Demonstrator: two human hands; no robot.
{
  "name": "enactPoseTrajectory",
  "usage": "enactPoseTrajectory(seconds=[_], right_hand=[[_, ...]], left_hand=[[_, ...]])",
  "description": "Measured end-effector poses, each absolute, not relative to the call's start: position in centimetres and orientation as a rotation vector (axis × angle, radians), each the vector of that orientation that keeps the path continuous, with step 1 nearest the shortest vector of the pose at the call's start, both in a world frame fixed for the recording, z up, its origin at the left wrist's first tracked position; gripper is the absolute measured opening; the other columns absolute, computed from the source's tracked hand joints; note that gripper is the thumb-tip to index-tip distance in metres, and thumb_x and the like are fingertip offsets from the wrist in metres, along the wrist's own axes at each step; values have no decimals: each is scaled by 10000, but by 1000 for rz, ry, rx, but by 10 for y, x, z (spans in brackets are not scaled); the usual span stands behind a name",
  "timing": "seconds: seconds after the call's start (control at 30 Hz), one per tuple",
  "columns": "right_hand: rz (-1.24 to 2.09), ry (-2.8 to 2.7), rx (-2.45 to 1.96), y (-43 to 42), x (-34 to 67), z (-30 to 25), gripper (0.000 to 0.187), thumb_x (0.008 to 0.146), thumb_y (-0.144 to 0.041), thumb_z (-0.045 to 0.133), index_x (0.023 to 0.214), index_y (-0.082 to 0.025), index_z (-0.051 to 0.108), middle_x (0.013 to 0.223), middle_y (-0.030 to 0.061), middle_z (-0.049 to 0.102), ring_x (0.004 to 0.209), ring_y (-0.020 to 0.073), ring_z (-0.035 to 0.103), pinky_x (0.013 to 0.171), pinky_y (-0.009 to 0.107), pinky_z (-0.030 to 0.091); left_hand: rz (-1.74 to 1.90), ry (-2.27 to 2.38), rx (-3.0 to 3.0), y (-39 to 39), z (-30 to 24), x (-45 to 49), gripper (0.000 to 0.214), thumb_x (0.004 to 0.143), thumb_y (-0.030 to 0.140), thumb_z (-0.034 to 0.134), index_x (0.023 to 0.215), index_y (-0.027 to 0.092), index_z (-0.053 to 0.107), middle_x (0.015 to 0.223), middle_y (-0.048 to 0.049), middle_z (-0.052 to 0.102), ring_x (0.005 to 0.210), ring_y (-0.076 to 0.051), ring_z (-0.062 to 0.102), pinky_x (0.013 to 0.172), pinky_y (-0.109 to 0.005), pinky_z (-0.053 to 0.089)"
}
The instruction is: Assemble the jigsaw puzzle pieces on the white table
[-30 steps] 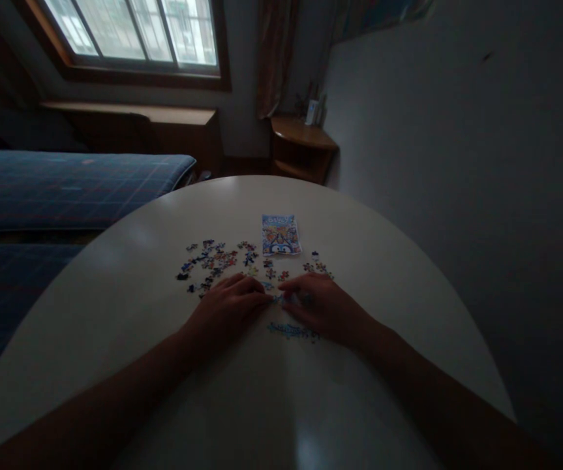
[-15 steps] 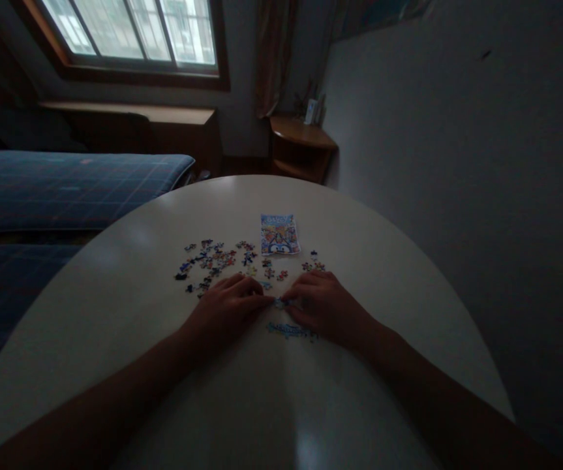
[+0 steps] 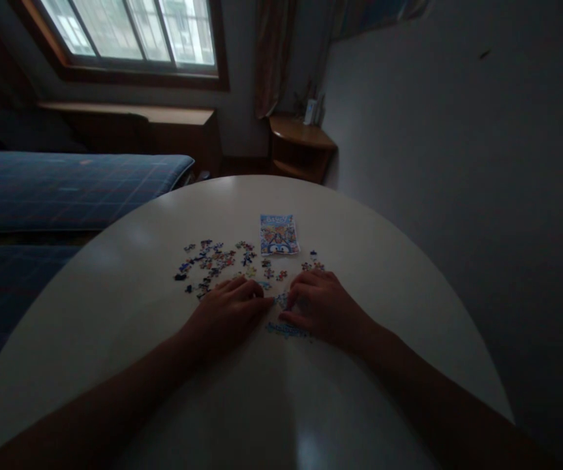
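Note:
On the table between my hands lies a small light-blue puzzle piece (image 3: 280, 299), possibly more than one joined. My left hand (image 3: 235, 305) rests on the table with curled fingers, its thumb and fingertip closed at the piece's left edge. At its right edge is my right hand (image 3: 318, 303), thumb and index finger apart with a gap between them; its other fingers are bent. Just below lies a joined strip of blue puzzle pieces (image 3: 286, 329), its right end partly under my right hand. Loose puzzle pieces (image 3: 215, 260) are scattered beyond my left hand.
A printed blue picture sheet or packet (image 3: 280, 235) lies past the hands on the round white table (image 3: 281, 192). More pieces (image 3: 313, 266) lie beyond my right hand. A bed with a plaid mattress (image 3: 76, 189) stands left, a corner shelf (image 3: 303, 134) behind, a wall at right.
My right thumb and index finger have parted and drawn slightly right and down from the light-blue piece, showing more of it. My left hand has stayed almost still.

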State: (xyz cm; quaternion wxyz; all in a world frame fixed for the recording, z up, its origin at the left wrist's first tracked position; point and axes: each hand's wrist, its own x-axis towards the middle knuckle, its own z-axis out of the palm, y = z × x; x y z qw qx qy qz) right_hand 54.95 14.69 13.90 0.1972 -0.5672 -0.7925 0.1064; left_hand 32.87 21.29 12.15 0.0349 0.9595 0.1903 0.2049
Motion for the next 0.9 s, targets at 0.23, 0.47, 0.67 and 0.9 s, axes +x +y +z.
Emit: enactPoseTrajectory(seconds=[0.23, 0.47, 0.67, 0.9], right_hand=[[327, -2232, -1547, 146, 555, 142, 192, 750, -279, 790, 922, -246, 711, 987, 28, 694, 995, 222, 617, 934, 400, 348], [319, -2246, -1529, 146, 555, 141, 90, 784, -271, 770, 863, -257, 729, 946, 20, 698, 940, 205, 623, 902, 396, 353], [294, -2236, -1531, 145, 552, 141, 202, 773, -340, 784, 942, -250, 718, 976, 27, 704, 982, 225, 625, 915, 404, 352], [267, -2242, -1560, 145, 548, 143, 146, 797, -296, 752, 931, -246, 721, 981, 37, 709, 990, 227, 627, 911, 396, 354]], left_hand=[[618, 597, 2943, 213, 120, 328, 182, 949, 194, 546, 1076, 231, 670, 951, -43, 646, 862, -191, 580, 744, -337, 519], [557, 591, 2956, 213, 121, 328, 219, 935, 198, 577, 1131, 247, 661, 993, -53, 647, 889, -205, 585, 758, -365, 532], [567, 600, 2957, 213, 121, 329, 223, 936, 183, 569, 1121, 252, 673, 986, -51, 648, 893, -206, 590, 758, -368, 534], [567, 637, 2951, 212, 122, 330, 233, 924, 164, 583, 1113, 259, 681, 992, -49, 664, 889, -202, 600, 752, -358, 533]])
